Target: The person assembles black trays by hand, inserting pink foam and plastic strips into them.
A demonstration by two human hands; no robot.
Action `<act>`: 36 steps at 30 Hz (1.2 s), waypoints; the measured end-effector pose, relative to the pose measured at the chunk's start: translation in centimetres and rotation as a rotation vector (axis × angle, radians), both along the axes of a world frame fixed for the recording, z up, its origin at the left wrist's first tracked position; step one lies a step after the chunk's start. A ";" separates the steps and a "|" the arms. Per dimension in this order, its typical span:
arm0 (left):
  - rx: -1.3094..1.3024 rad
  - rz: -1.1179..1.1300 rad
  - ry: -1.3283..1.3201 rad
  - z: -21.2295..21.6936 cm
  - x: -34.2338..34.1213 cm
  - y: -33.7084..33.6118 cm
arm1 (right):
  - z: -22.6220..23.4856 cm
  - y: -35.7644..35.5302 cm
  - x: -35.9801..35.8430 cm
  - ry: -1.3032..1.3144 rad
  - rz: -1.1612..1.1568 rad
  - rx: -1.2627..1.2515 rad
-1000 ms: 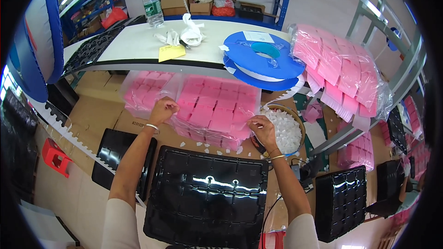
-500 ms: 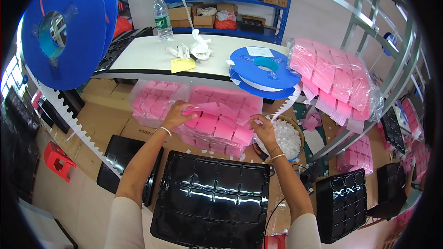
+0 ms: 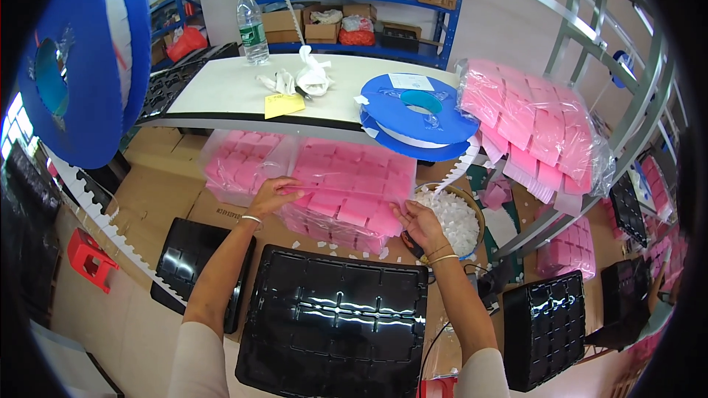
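My left hand (image 3: 271, 195) pinches the near left edge of the clear bag of pink pads (image 3: 346, 191), fingers closed on the plastic, so the slack film stays taut. My right hand (image 3: 420, 225) lies open and flat against the bag's near right corner, steadying it. The bag rests on cardboard under the white worktop (image 3: 221, 92), just beyond the black tray (image 3: 335, 324), its long axis running left to right across me. A bowl of white bits (image 3: 457, 214) sits just beside my right hand, within easy reach.
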State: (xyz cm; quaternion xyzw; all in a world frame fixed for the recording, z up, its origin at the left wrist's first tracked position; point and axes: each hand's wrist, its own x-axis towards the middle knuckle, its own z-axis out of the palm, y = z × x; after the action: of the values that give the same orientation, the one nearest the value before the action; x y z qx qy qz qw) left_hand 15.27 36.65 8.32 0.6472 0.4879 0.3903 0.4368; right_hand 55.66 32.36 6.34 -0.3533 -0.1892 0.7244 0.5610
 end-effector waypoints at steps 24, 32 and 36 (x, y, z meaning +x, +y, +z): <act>0.019 0.188 0.256 0.0 -0.5 1.0 | -0.6 -0.1 -1.3 -0.007 0.051 -0.001; 0.353 0.204 0.305 2.1 3.8 -2.6 | -1.3 -0.2 -0.1 0.043 0.059 0.013; 0.554 0.270 0.416 1.2 4.2 -1.8 | -0.8 -0.3 -0.8 0.061 0.093 -0.015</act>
State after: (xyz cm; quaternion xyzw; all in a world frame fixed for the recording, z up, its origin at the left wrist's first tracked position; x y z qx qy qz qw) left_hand 19.47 34.81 9.55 0.7362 0.5232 0.4217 0.0812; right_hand 54.86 32.02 5.58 -0.3263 -0.1827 0.7615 0.5294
